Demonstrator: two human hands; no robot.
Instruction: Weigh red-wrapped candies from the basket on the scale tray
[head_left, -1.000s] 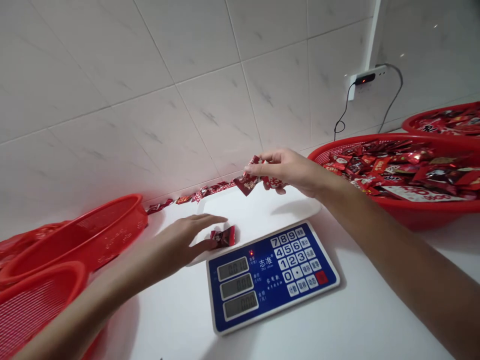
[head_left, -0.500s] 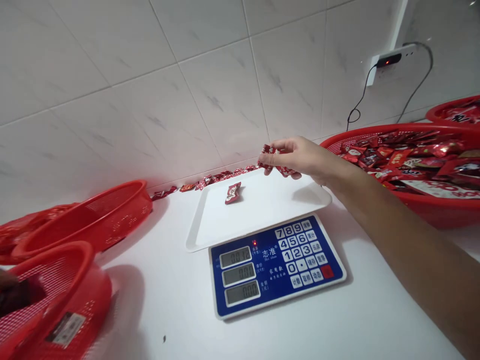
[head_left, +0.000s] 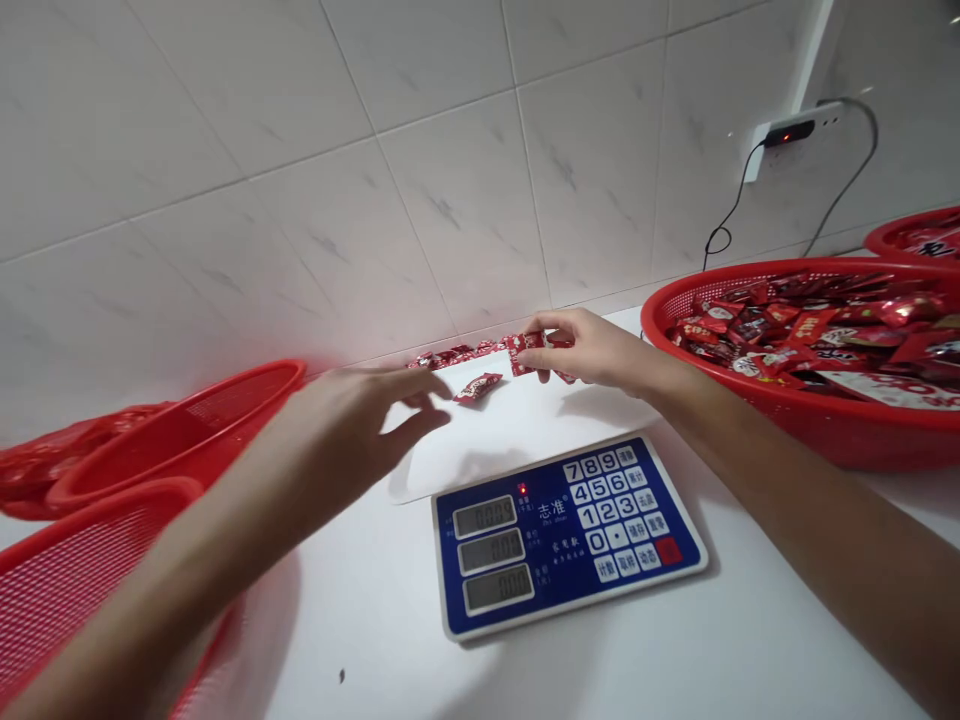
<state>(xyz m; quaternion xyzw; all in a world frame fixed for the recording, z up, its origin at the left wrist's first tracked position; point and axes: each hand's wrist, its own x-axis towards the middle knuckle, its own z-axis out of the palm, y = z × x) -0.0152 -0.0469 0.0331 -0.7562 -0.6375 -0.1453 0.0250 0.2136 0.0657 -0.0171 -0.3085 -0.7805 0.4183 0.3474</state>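
My right hand [head_left: 581, 347] pinches red-and-white wrapped candies [head_left: 525, 353] above the back of a white weighing tray [head_left: 442, 465]. How many it holds I cannot tell. A single red wrapped candy [head_left: 478, 388] is on the tray, just right of my left fingertips. My left hand [head_left: 375, 410] reaches over the tray's left side, thumb and fingers apart, with nothing visible between them. In front of the tray is the scale's blue panel [head_left: 562, 540], with number keys and three small displays.
On the right, a red basket [head_left: 787, 420] is heaped with wrapped candies; another basket [head_left: 892, 238] stands behind it. Red baskets [head_left: 247, 390] stand on the left beside a red net bag [head_left: 75, 450]. Candies [head_left: 450, 355] line the tiled wall. A cable [head_left: 731, 205] hangs from the socket.
My left hand has come in from the left to the candy on the tray. That candy now lies at a different angle. My right hand, still holding candies, is slightly lower.
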